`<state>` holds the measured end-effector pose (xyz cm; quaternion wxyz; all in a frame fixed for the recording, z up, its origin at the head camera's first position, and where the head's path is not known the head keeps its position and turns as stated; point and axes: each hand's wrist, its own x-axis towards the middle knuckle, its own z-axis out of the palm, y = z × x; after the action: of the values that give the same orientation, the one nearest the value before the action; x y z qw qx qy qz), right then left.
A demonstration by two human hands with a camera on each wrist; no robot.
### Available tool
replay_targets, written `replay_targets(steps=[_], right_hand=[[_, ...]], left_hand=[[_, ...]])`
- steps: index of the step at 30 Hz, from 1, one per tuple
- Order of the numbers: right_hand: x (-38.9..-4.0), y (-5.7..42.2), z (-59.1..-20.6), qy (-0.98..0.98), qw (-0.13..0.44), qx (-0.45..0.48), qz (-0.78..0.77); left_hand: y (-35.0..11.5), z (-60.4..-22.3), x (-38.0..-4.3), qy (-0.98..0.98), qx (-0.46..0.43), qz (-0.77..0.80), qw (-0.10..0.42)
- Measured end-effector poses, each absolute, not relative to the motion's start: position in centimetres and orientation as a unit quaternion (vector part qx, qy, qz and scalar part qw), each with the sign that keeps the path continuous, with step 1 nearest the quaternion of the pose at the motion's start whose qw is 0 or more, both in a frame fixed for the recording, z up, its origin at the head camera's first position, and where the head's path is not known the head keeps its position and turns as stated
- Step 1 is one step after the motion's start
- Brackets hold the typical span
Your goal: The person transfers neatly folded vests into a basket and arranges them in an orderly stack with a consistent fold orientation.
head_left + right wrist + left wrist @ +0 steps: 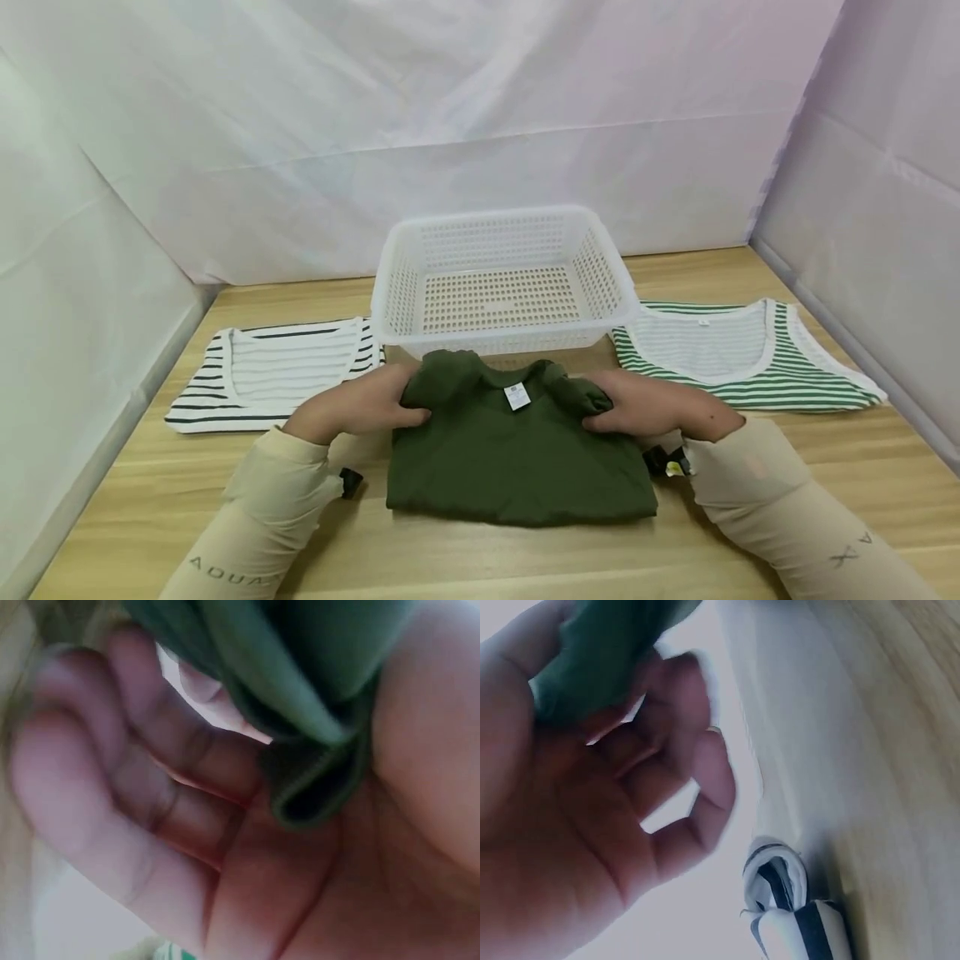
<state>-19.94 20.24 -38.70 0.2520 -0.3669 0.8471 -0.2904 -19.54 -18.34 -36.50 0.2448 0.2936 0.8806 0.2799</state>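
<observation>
A folded dark green shirt [517,467] with a white label at its neck is held by both hands in the head view, its upper part raised off the table. My left hand [367,404] grips its left shoulder, thumb on the near side. On the opposite shoulder my right hand [660,404] pinches the cloth the same way. In the left wrist view, green cloth [592,667] lies between thumb and curled fingers. Folded green layers [300,697] press into the palm in the right wrist view.
Behind the shirt stands a white plastic basket [390,292] with nothing in it. A folded black-and-white striped top [292,367] lies to the left, and a green-and-white striped top [802,358] to the right. White sheeting [480,183] closes off the back and sides of the wooden table [480,571].
</observation>
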Motion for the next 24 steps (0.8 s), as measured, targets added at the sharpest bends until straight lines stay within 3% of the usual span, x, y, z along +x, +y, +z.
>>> replay_targets(steps=[9,18,24], right_hand=[[-19.7,20.3,-38.1,0.831,0.264,-0.385,-0.302],[-19.3,20.5,-37.2,0.82,0.258,-0.41,-0.306],[-18.5,20.7,-35.6,0.805,0.259,-0.409,-0.343]], left_hand=[[-18.1,-36.3,-18.5,0.898,0.241,0.225,0.29],[-18.4,-35.4,-18.6,0.833,0.33,0.305,0.323],[-19.0,-34.8,-18.2,0.817,0.316,0.355,0.328]])
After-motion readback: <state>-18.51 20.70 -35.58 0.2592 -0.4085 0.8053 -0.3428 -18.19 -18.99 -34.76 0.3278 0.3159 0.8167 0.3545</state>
